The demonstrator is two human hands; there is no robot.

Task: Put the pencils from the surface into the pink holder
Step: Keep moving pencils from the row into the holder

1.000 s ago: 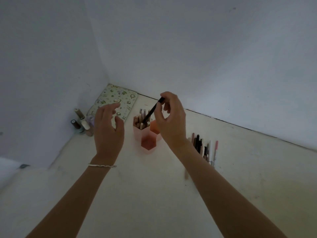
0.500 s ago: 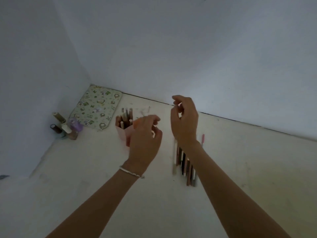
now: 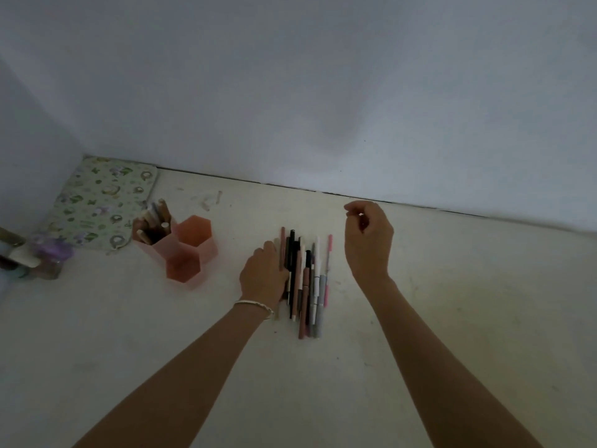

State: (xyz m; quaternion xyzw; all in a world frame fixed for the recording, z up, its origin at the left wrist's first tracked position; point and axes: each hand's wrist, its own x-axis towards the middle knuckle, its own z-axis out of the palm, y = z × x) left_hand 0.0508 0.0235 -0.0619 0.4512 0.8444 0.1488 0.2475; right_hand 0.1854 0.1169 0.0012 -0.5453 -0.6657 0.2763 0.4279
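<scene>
Several pencils and pens (image 3: 307,279) lie side by side in a pile on the pale surface. My left hand (image 3: 263,273) rests palm down on the pile's left edge, its fingertips hidden against the leftmost pencils. My right hand (image 3: 368,240) hovers to the right of the pile, fingers curled in loosely with nothing in them. The pink holder (image 3: 190,253), made of hexagonal cups, stands to the left. Its back-left cup holds several pencils (image 3: 153,223); the other cups look empty.
A flowered pouch (image 3: 100,202) lies in the back-left corner. Small bottles (image 3: 35,257) stand at the far left against the wall. Walls close off the back and left of the surface.
The black pencil that my right hand held over the holder has left it. My left hand has dropped from beside the holder onto the pile. The view has swung right.
</scene>
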